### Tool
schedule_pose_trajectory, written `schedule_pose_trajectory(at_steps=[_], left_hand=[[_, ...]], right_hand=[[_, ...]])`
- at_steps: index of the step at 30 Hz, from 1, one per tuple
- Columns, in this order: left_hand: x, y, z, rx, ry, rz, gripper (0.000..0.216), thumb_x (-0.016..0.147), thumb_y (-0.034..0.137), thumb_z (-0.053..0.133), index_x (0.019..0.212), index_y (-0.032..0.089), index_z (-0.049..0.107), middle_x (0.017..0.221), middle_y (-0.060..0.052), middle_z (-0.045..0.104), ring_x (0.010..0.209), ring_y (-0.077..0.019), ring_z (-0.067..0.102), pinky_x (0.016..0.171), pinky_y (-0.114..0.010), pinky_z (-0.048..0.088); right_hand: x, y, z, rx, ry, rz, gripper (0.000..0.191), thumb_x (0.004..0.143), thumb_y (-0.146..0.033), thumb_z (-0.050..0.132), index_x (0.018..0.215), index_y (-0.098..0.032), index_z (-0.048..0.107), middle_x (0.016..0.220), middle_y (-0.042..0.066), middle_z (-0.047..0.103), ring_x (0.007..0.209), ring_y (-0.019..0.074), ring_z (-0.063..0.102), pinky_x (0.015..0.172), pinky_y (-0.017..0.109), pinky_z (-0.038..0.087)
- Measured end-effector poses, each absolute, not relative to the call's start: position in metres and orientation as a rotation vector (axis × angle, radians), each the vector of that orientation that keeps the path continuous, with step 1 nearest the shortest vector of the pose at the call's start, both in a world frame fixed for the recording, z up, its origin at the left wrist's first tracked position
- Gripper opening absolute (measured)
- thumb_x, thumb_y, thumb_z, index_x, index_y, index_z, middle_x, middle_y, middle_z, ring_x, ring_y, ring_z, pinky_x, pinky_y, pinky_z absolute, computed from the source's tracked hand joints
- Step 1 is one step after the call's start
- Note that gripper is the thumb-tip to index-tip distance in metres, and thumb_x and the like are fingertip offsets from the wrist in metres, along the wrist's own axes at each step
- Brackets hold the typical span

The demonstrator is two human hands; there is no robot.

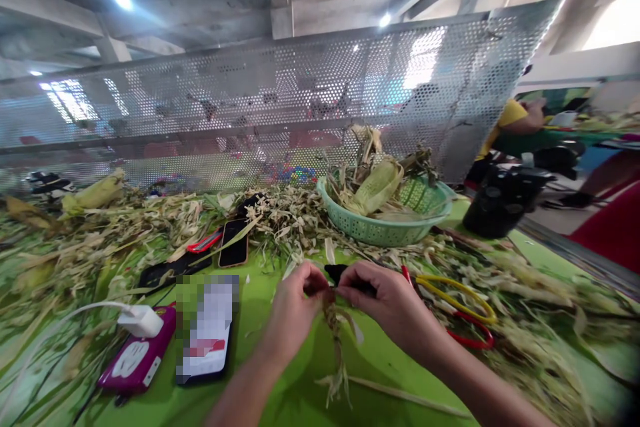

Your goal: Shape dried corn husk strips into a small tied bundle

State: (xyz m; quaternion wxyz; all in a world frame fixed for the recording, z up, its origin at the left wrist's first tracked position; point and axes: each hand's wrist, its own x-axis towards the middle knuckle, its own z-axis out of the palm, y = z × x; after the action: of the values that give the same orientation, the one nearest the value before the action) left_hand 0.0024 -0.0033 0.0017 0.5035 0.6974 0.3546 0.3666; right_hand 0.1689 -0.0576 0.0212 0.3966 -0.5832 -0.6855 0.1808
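Observation:
Near the middle of the green table, my left hand pinches the upper end of a braided strip of corn husk. Close beside it, my right hand has its thumb and index finger pressed together at the same end. The braid hangs below my fingertips and ends in loose, frayed strands. A black object shows partly behind my right fingers; its kind is hidden. Right of that hand lie scissors with yellow and red handles. A thin pale husk strip rests on the table below.
A green basket of husks stands behind my hands, a black cup to its right. Leftward are a lit phone, purple power bank, dark phone and red cutter. Husk scraps surround them before a perforated screen.

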Motion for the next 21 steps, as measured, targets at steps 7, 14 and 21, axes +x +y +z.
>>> schedule_pose_trajectory(at_steps=[7, 14, 21], left_hand=[[0.009, -0.008, -0.002, 1.698, 0.851, 0.791, 0.006, 0.073, 0.020, 0.064, 0.077, 0.017, 0.061, 0.070, 0.001, 0.060, 0.065, -0.0128, 0.051, 0.063, -0.024, 0.041], [0.006, -0.005, -0.001, 1.314, 0.711, 0.717, 0.016, 0.072, 0.025, 0.071, 0.079, 0.016, 0.060, 0.073, -0.001, 0.062, 0.070, -0.0135, 0.056, 0.068, -0.026, 0.044], [0.002, 0.002, -0.006, 1.093, 0.645, 0.756, 0.021, 0.073, 0.028, 0.075, 0.082, 0.015, 0.060, 0.076, -0.003, 0.065, 0.071, -0.0110, 0.057, 0.066, -0.021, 0.038]], right_hand=[[0.164, -0.061, 0.019, -1.507, -1.797, 0.384, 0.010, 0.084, -0.022, 0.062, 0.074, -0.020, 0.061, 0.074, 0.000, 0.064, 0.068, 0.0156, 0.057, 0.061, 0.023, 0.041], [0.168, -0.061, 0.021, -1.406, -1.785, 0.180, 0.006, 0.088, -0.022, 0.057, 0.087, -0.021, 0.063, 0.087, 0.004, 0.066, 0.081, 0.0188, 0.060, 0.073, 0.029, 0.046], [0.171, -0.063, 0.033, -1.336, -1.787, 0.133, 0.008, 0.083, -0.016, 0.059, 0.077, -0.021, 0.061, 0.080, 0.003, 0.062, 0.077, 0.0180, 0.058, 0.069, 0.028, 0.046]])
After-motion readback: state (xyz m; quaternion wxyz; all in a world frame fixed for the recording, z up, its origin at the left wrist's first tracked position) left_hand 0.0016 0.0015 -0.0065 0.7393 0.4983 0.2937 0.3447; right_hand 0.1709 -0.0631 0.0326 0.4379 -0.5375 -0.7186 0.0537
